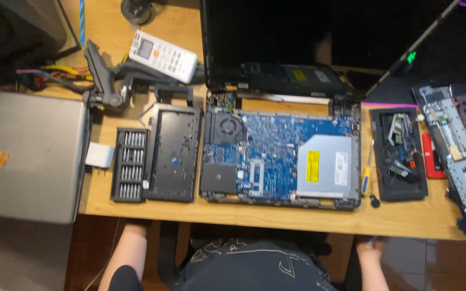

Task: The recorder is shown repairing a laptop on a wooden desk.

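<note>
1. Nearest, both forearms drop below the desk's near edge (276,222). The left hand (136,222) sits just under the rim and the right hand (372,243) hangs low at the right — whether either is open or closed cannot be told, since the fingers are hidden or blurred. Neither touches anything on the desk.
2. Just beyond the edge lies the opened laptop (281,161), centred, its blue board bare, with a fan (227,128) at the far left and a silver drive (327,167) at the near right.
3. Left of it rest a black tray (172,153) and a bit set (130,164), side by side. Further left is a closed grey laptop (25,153).
4. Right of the board lies a yellow-handled screwdriver (367,180), then a second tray (400,153) of small parts.
5. Farther back stand the dark screen (297,37) and a white remote (163,55).
6. To work well here — my judgement — each screw should go straight into a tray, and the bit should match the head before any turn. Loose parts are many and the board is exposed.
</note>
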